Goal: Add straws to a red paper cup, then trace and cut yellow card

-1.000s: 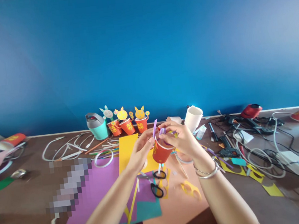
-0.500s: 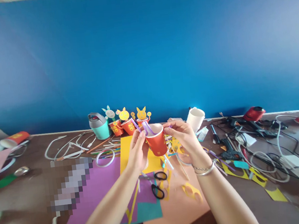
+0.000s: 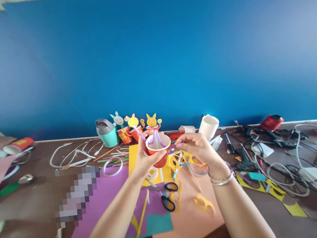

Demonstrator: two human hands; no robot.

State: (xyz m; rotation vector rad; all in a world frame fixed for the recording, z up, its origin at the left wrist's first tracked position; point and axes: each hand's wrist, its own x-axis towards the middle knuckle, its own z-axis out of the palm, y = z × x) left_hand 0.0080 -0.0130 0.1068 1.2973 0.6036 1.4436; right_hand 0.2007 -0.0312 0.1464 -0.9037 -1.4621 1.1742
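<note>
My left hand (image 3: 148, 156) is wrapped round a red paper cup (image 3: 158, 161), its thumb across the front. The cup's white inside faces me. Purple stems (image 3: 156, 136), perhaps pipe cleaners, bend inside the cup, and one sticks out at its upper left. My right hand (image 3: 191, 144) pinches the end of a purple stem (image 3: 173, 146) at the cup's right side. Below the cup a pale straw-like stick (image 3: 161, 174) points down. Black-handled scissors (image 3: 167, 196) lie under my hands on coloured paper. Behind the cup stand red cups with paper animal heads (image 3: 151, 120).
Purple paper (image 3: 108, 205), peach paper (image 3: 193, 222) and yellow cut scraps (image 3: 204, 204) cover the table's middle. A teal lidded container (image 3: 108, 134) stands at the back left, a white cup (image 3: 209, 126) at the back right. Glue guns (image 3: 245, 160) and tangled cables lie on the right.
The cup has moved slightly left and tipped so its opening faces me more. My left thumb has shifted onto the cup's front. My right hand has moved slightly away from the rim.
</note>
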